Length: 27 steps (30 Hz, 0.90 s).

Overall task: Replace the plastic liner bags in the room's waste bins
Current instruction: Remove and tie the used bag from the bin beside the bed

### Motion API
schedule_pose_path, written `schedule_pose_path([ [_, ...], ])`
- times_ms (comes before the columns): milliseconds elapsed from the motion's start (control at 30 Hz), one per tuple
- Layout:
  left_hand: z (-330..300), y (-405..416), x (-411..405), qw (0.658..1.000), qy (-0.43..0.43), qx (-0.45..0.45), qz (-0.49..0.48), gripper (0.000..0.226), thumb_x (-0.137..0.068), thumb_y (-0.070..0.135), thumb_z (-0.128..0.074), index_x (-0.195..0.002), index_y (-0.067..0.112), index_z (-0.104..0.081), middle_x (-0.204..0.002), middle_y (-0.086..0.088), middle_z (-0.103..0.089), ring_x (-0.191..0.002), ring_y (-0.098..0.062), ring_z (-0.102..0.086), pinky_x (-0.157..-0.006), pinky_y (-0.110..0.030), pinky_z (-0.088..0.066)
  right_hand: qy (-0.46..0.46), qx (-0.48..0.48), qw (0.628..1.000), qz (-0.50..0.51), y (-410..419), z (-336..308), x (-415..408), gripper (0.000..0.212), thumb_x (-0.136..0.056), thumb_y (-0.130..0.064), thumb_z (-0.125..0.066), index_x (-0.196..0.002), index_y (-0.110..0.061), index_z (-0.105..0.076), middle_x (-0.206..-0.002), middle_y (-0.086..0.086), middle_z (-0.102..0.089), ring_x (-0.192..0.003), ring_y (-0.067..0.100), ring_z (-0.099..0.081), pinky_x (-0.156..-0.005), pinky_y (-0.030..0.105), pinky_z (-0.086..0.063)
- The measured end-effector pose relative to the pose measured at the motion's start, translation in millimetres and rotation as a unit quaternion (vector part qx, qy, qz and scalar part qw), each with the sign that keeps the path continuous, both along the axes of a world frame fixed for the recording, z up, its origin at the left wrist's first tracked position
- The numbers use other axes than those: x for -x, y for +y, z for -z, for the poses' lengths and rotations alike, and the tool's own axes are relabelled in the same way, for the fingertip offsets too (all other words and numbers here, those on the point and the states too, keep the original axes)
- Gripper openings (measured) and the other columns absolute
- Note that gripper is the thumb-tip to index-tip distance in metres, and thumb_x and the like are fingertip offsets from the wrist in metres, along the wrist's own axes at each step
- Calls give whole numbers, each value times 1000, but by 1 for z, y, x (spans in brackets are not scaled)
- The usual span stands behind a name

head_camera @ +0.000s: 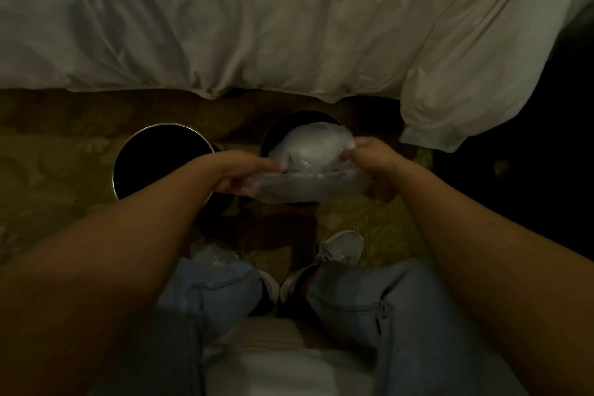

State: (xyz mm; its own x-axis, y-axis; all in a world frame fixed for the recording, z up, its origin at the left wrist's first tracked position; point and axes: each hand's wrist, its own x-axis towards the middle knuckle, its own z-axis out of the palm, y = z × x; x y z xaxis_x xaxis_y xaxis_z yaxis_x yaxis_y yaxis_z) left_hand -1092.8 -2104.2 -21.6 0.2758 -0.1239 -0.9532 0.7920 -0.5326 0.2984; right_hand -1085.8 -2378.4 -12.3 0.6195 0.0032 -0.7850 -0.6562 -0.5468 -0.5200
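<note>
**Liner bag being fitted over right bin, both hands on it**

Landmark: right bin (273, 135), dark round can on the carpet (64, 145), just short of the hanging bed sheet (257, 26). Clear plastic liner bag (308, 154) sits over the bin's mouth, bulging up inside it, with a flat band of film stretched across the near rim. Left hand (247, 177) grips the bag's edge at the bin's near-left side, fingers curled into the film. Right hand (369, 154) pinches the edge at the bin's right side, clenched on plastic. Second bin (160, 161) stands just left of the right bin, dark inside; can't tell if it has a liner. Person's shoes (340, 247) and jeans are on the near side of the right bin.

Risks, judged: thin film could tear if pulled hard over the rim; the edge could slip off one side while the other is stretched, since only two points are held; trapped air in the bulge may keep the bag from seating; the light bin might tip or slide toward the sheet under a sideways tug. Dim light makes the rim hard to follow.
</note>
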Motion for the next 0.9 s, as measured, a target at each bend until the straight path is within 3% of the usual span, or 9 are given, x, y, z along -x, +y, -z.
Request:
schedule_pose_path([
  [67, -7, -2, 6, 999, -39, -28, 5, 32, -89, 38, -70, -111, 14, -71, -107, -11, -74, -92, -21, -70, -66, -30, -56, -50, -25, 998, 29, -2, -18, -1, 17, -89, -21, -63, -102, -10, -69, -99, 10, -69, -93, 26, -67, -78, 37, -54],
  [167, -27, 0, 12, 985, -112, -2, -134, 34, -87, 28, -73, -118, 16, -67, -108, -8, -73, -98, -23, -70, -83, -36, -58, -80, -47, 994, 55, -3, -50, 0, 10, -87, -17, -68, -94, -11, -66, -89, 11, -64, -80, 22, -64, -71, 30, -50],
  [300, -74, 10, 20, 947, -129, 94, -278, 39, -88, 14, -72, -125, 15, -59, -112, -11, -71, -96, -23, -72, -80, -37, -62, -115, -37, 988, 97, -3, -106, 8, 14, -76, -16, -72, -83, -19, -61, -90, 9, -63, -82, 26, -61, -73, 35, -46],
  [467, -146, 27, 31, 920, -153, 160, -324, 34, -91, 5, -62, -124, 13, -63, -118, -10, -72, -98, -22, -72, -73, -38, -63, -62, -25, 992, 106, -10, -198, 23, 35, -83, -16, -68, -117, -15, -61, -103, 8, -63, -90, 25, -62, -81, 38, -54],
  [633, -237, 34, 49, 926, -200, 126, -295, 14, -96, 9, -57, -108, 7, -63, -83, -7, -73, -65, -14, -70, -64, -27, -60, -65, 38, 994, 85, -5, -289, 57, 44, -100, -22, -55, -140, -9, -44, -135, 15, -52, -117, 38, -55, -93, 42, -47],
  [733, -283, 45, 64, 943, -224, 78, -234, 25, -92, 16, -62, -117, 12, -62, -89, -6, -69, -72, -16, -65, -73, -32, -56, -62, 41, 994, 83, -4, -343, 83, 38, -94, -31, -62, -122, -12, -45, -116, 10, -53, -88, 35, -55, -79, 45, -50],
  [800, -318, 49, 78, 940, -240, 80, -227, 13, -92, 15, -61, -105, 16, -62, -80, -2, -69, -67, -13, -63, -67, -27, -52, -66, -12, 991, 112, -11, -371, 95, 39, -84, -28, -70, -113, -5, -56, -103, 8, -61, -85, 28, -62, -77, 41, -59],
  [867, -354, 51, 97, 931, -255, 110, -239, 9, -94, 12, -56, -90, 18, -60, -60, 3, -64, -47, -7, -56, -51, -20, -48, -77, -100, 984, 126, -16, -396, 111, 13, -82, -22, -67, -83, -10, -61, -69, 1, -59, -53, 14, -55, -50, 26, -55],
  [900, -368, 52, 105, 926, -261, 121, -244, 14, -96, 10, -53, -87, 18, -59, -51, 4, -59, -39, -5, -50, -47, -18, -46, -80, -144, 977, 132, -19, -405, 120, 20, -85, -20, -63, -69, -14, -54, -56, -2, -49, -41, 10, -43, -39, 20, -44],
])
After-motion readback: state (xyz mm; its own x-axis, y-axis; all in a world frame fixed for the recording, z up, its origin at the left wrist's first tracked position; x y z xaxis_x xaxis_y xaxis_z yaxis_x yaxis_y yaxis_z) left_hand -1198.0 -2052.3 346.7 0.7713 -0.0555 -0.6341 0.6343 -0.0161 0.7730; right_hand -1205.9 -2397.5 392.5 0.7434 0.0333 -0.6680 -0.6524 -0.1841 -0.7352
